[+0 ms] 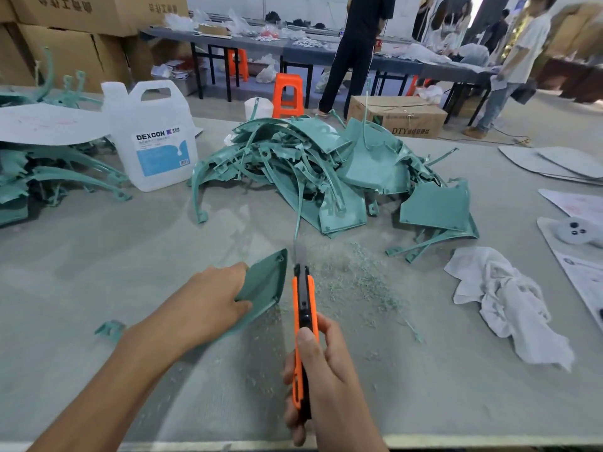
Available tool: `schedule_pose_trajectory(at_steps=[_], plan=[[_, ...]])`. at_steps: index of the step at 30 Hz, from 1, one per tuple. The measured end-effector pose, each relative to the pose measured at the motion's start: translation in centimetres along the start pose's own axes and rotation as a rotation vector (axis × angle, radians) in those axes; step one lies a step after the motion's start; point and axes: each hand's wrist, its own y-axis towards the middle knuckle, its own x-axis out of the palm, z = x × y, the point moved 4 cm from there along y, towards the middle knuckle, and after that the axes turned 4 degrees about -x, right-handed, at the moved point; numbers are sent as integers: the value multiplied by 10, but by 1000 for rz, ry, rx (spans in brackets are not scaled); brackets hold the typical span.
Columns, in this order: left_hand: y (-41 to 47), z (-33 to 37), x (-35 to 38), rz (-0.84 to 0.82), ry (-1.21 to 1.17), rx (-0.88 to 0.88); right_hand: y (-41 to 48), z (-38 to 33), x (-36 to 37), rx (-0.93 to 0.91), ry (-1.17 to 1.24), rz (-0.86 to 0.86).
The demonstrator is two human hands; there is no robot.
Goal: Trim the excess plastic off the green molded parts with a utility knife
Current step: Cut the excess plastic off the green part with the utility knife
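We see our left hand [215,298] gripping the left side of a flat green molded plastic panel [266,282], which is tilted up off the grey table [98,272]. Our right hand [323,376] is wrapped round an orange-and-black utility knife [304,308], thumb along its top. The extended blade [298,254] stands just beside the panel's right edge. Fine green plastic shavings [352,282] lie scattered on the table to the right of the knife. Behind them rises a tangled pile of green molded parts [326,171], curved strips and flat panels together. A translucent white plastic jug with a blue label [153,138] stands left of the pile, and a crumpled white cloth [509,301] lies well to the right.
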Motion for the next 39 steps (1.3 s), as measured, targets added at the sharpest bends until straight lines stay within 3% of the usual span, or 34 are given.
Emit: schedule_pose_trajectory(at_steps=[6, 15, 20, 24, 31, 34, 39], plan=[[0, 0, -1, 2, -23, 12, 8, 41, 5, 170, -75, 68], [-1, -2, 2, 6, 12, 18, -6, -22, 10, -58, 8, -64], [-3, 0, 3, 5, -1, 29, -1, 6, -3, 23, 36, 106], [-8, 2, 2, -5, -37, 26, -2, 23, 2, 11, -27, 23], [-15, 5, -7, 13, -97, 46, 4, -12, -3, -115, 143, 48], [-25, -8, -9, 77, -279, 39, 9, 3, -26, -80, 88, 191], [-46, -52, 9, 317, -437, -173, 7, 20, -50, -85, -28, 272]])
